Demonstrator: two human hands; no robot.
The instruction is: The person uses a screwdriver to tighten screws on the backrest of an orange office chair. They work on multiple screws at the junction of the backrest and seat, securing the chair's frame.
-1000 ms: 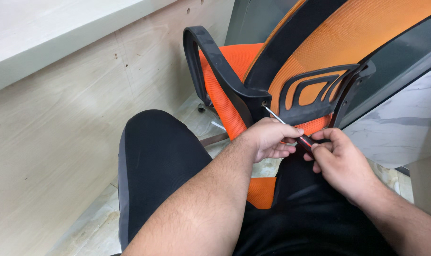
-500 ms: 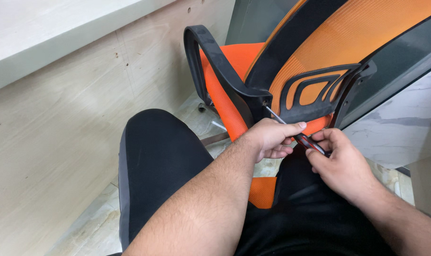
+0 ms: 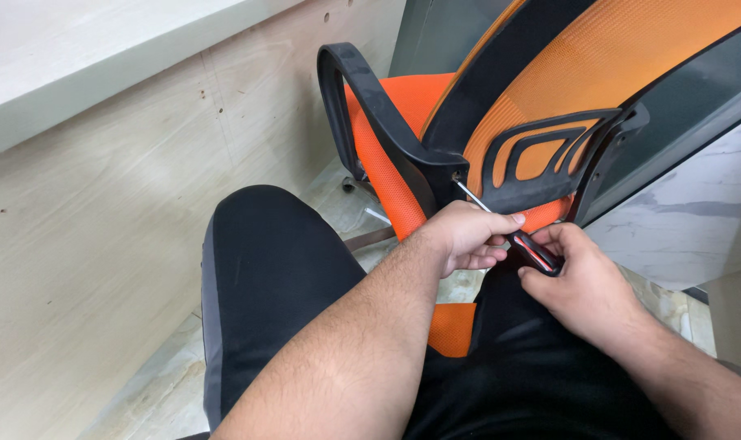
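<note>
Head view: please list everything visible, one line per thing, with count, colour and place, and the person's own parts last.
office chair: one, orange mesh with black frame, tipped over at upper right.
armrest: one, black, looping up at the chair's left side.
screwdriver: one, black and red handle with a metal shaft, tip at the chair frame, held between both hands.
wooden panel: one, pale, along the left.
floor: light stone tiles, below the chair and legs.
legs: black trousers, centre bottom.
left hand: fingers around the shaft.
right hand: gripping the handle.
</note>
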